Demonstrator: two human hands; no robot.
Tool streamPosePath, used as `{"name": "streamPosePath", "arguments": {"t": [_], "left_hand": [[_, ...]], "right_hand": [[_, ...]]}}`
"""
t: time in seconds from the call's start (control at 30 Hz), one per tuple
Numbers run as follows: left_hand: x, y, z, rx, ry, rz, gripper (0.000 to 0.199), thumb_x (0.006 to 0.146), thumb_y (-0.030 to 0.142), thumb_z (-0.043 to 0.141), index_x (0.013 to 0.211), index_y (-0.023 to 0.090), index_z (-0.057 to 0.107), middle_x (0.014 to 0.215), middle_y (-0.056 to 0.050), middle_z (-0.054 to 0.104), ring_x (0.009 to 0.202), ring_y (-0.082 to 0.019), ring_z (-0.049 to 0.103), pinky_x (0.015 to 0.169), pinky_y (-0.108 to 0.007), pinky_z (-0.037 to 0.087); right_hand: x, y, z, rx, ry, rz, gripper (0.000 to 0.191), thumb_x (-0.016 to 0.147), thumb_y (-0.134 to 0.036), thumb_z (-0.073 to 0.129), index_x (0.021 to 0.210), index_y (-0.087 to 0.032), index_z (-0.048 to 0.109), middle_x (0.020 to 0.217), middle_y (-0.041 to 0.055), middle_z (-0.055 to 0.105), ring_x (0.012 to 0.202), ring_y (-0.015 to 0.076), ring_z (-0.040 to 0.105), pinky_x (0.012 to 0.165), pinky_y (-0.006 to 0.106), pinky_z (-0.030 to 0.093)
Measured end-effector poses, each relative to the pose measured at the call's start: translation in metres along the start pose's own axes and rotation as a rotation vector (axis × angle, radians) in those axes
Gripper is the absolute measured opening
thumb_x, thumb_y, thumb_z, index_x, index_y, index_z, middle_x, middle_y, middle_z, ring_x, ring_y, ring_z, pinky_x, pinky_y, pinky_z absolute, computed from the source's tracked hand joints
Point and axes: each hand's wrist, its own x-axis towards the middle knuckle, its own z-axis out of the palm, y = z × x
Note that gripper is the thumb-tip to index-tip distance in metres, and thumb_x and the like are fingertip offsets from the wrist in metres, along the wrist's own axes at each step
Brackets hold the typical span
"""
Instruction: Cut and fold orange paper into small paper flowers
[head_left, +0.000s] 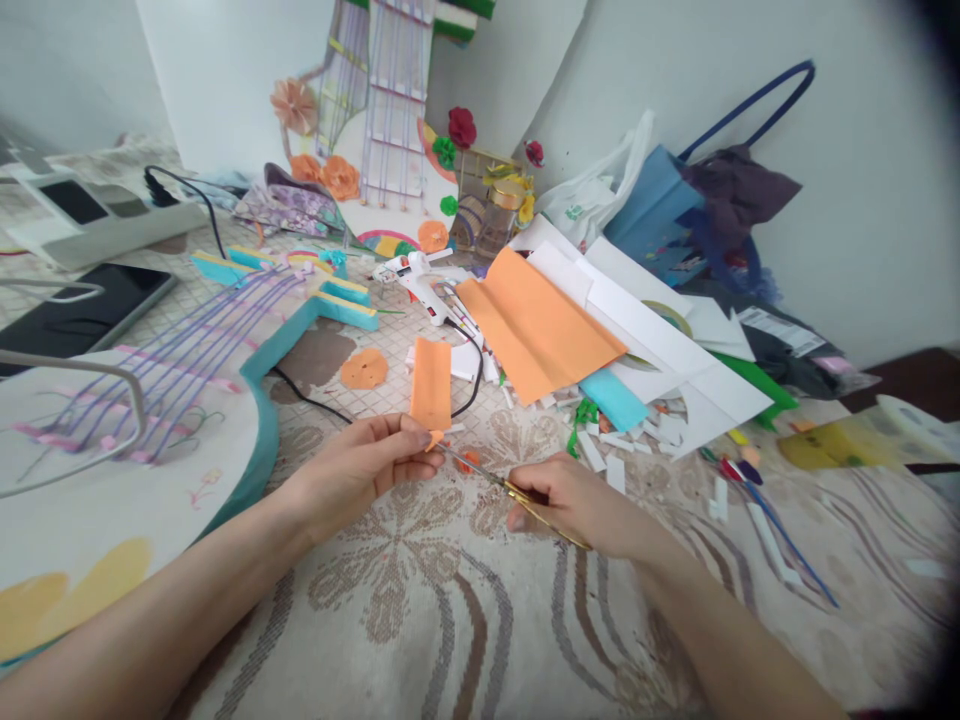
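Here, the left hand [367,462] is pinching an orange scrap [434,439] and the right hand [581,502] is gripping scissors [516,492]; a slipping scrap could be exposing fingertips [417,438] to the blades [480,469].

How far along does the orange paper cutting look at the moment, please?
It looks partway. Done: a rounded orange piece lies cut out. In hand: the left hand pinches a small orange piece at the tips of the scissors in the right hand. Left: the orange strip and large orange sheet remain as stock, though how much is needed isn't clear.
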Motion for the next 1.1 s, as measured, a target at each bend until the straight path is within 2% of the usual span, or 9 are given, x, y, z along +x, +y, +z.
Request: {"name": "streamPosePath", "arguments": {"t": [0.33, 0.63, 0.77, 0.97, 1.1], "left_hand": [[-0.002, 0.001, 0.001, 0.011, 0.015, -0.011, 0.011, 0.077, 0.008, 0.061, 0.067, 0.012, 0.064, 0.067, -0.002, 0.065, 0.062, -0.009, 0.062, 0.06, -0.016, 0.053], [0.002, -0.001, -0.004, -0.022, -0.016, 0.018, 0.005, 0.076, 0.014, 0.065, 0.071, 0.012, 0.065, 0.071, -0.003, 0.067, 0.067, -0.01, 0.062, 0.062, -0.016, 0.052], [0.002, -0.002, -0.005, -0.015, -0.012, 0.03, 0.006, 0.075, 0.018, 0.067, 0.074, 0.012, 0.066, 0.075, -0.004, 0.068, 0.068, -0.009, 0.062, 0.065, -0.017, 0.05], [0.002, -0.004, -0.006, 0.0, -0.037, 0.043, 0.013, 0.073, 0.023, 0.07, 0.069, 0.014, 0.061, 0.07, -0.001, 0.066, 0.066, -0.008, 0.06, 0.061, -0.016, 0.047], [0.003, -0.004, -0.006, 0.026, -0.053, 0.055, 0.012, 0.074, 0.024, 0.069, 0.072, 0.015, 0.06, 0.067, 0.002, 0.063, 0.063, -0.006, 0.056, 0.059, -0.015, 0.045]], "right_hand": [[0.001, 0.002, 0.001, -0.033, 0.012, -0.015, 0.048, 0.083, -0.051, 0.051, 0.054, -0.016, 0.037, 0.048, -0.0064, 0.029, 0.046, 0.0066, 0.028, 0.046, 0.02, 0.018], [0.002, 0.007, 0.004, 0.014, 0.073, 0.019, 0.05, 0.08, -0.053, 0.054, 0.052, -0.015, 0.04, 0.048, -0.0063, 0.03, 0.047, 0.0068, 0.028, 0.046, 0.02, 0.019], [0.005, 0.013, 0.003, -0.022, 0.14, 0.053, 0.048, 0.081, -0.053, 0.053, 0.052, -0.016, 0.039, 0.048, -0.0059, 0.032, 0.047, 0.0076, 0.03, 0.046, 0.021, 0.02], [0.011, 0.013, 0.002, -0.268, 0.377, 0.23, 0.034, 0.079, -0.044, 0.057, 0.06, -0.018, 0.046, 0.055, -0.0014, 0.051, 0.054, 0.0125, 0.045, 0.052, 0.023, 0.024], [0.008, 0.006, 0.001, -0.087, 0.32, 0.175, 0.027, 0.081, -0.041, 0.054, 0.069, -0.019, 0.045, 0.064, 0.0001, 0.058, 0.057, 0.0135, 0.049, 0.053, 0.023, 0.03]]}}
